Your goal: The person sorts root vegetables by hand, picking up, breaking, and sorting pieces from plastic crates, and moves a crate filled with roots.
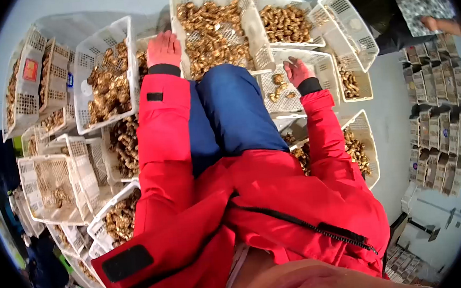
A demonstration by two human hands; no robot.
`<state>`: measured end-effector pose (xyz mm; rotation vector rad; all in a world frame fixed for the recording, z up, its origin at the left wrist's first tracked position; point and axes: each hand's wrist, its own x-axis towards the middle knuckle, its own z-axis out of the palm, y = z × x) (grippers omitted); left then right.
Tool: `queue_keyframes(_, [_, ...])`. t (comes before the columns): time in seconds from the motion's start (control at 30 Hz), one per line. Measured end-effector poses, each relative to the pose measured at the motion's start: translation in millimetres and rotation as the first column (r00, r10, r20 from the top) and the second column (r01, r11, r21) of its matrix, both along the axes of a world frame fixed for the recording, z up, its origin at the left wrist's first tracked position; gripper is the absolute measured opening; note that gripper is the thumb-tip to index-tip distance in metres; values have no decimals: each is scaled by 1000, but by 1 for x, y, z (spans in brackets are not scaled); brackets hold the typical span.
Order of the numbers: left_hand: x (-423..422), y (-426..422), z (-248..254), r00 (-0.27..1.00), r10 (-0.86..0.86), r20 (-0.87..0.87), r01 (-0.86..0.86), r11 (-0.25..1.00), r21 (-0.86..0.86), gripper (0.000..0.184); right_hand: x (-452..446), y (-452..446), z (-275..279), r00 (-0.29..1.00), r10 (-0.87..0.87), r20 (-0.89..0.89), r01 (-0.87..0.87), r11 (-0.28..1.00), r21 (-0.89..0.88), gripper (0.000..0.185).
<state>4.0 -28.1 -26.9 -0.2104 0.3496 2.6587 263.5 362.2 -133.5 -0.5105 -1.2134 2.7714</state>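
Observation:
My left hand (163, 49) lies palm down with its fingers stretched out, at the left rim of a white plastic crate (258, 31). That crate holds many shiny gold-coloured knobbly pieces (218, 52), whose exact kind I cannot make out. My right hand (297, 71) is over another white crate (319, 72), its fingers apart and nothing visible in them. A few gold-coloured pieces (279, 90) lie in that crate, just left of the hand. My blue-trousered knees stand between the two hands, against the front of the middle crate.
More crates of gold-coloured pieces surround me, including a tilted one (81, 82) at left and one (285, 25) behind. A nearly bare crate (55, 182) stands lower left. At upper right a person's hand (440, 24) is beside a grey speckled sheet (420, 4). Stacked crates (437, 127) line the right.

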Motion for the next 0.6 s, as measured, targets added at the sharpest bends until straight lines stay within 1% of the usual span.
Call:
queue_keyframes(0.03, [3,0,6,999,13,38,-12,999,-36,39,-12,-5,14,996,81,-34,-86,980,-177,29])
queue_keyframes(0.07, [9,4,18,995,54,79,-56,998,28,38,-27,-11,16,997,82,-13,-82,996,-27,32])
queue_keyframes(0.13, [2,2,9,994,100,43,-100,995,-1,38,-58,-22,20,997,69,47,-79,959,273,38])
queue_keyframes(0.17, [-1,3,5,991,132,28,-132,991,-11,38,-75,-49,72,971,0,240,-18,997,71,40])
queue_keyframes(0.2, [4,4,11,983,183,28,-182,983,-21,37,-93,-56,83,973,67,222,-97,987,125,40])
queue_keyframes(0.23, [-3,-1,4,983,180,25,-181,983,33,37,-110,-61,82,969,130,208,-168,970,175,40])
queue_keyframes(0.3, [-11,-6,-11,987,160,29,-162,977,137,37,-145,-68,66,965,141,220,-185,963,194,42])
queue_keyframes(0.33, [-13,-6,-17,979,202,25,-204,975,89,38,-164,-74,57,939,185,291,-269,921,281,42])
queue_keyframes(0.37, [-12,-3,-12,982,185,36,-188,974,125,37,-185,-77,45,905,226,361,-359,861,361,41])
queue_keyframes(0.4, [-8,-2,-4,985,168,47,-173,972,159,36,-205,-81,30,864,243,441,-485,637,599,40])
queue_keyframes(0.43, [-7,-3,-3,987,146,60,-155,970,188,36,-220,-87,11,823,231,519,-568,339,750,39])
queue_keyframes(0.47, [-13,-6,-17,999,50,6,-49,958,282,34,-236,-93,-9,831,155,534,-514,-149,845,39])
queue_keyframes(0.5, [-12,-6,-9,997,-47,-57,64,932,358,32,-241,-105,-7,770,231,595,-588,-107,802,43])
queue_keyframes(0.53, [-7,0,-4,999,53,5,-52,976,213,33,-248,-118,-21,765,281,580,-568,-131,812,44])
queue_keyframes(0.57, [-3,5,8,986,157,50,-160,985,59,33,-254,-130,-31,758,328,563,-545,-155,824,45])
queue_keyframes(0.6, [-11,2,-4,999,6,-52,9,957,290,35,-260,-139,-38,767,310,562,-448,-370,814,45])
